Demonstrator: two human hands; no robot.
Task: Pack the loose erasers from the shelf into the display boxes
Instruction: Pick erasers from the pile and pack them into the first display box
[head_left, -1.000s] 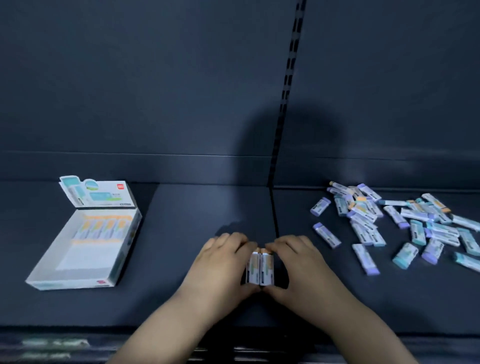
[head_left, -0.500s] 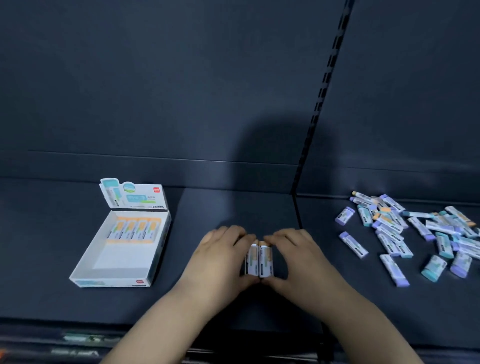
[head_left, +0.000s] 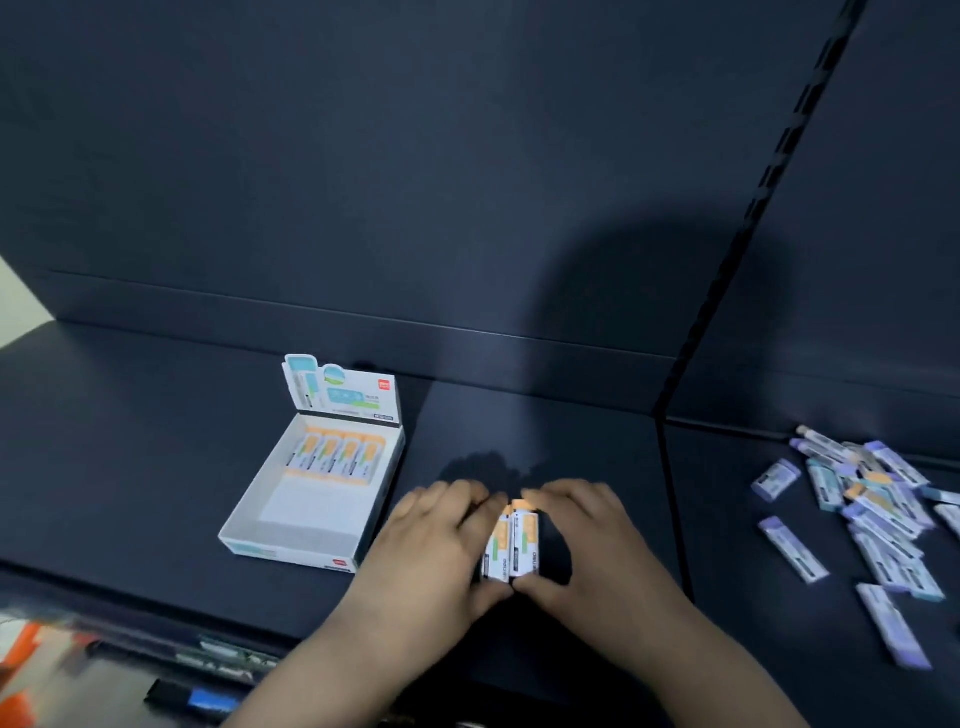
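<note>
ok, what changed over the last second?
Both the left hand and the right hand slid the held orange erasers leftward, away from the shelf seam and toward the display box. Nothing taken or let go: both hands keep gripping them. The box, its row of erasers and the loose pile stayed put; only the camera panned left.

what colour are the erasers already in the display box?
The erasers in the display box are orange and white with some green. Head view shows them.
</note>
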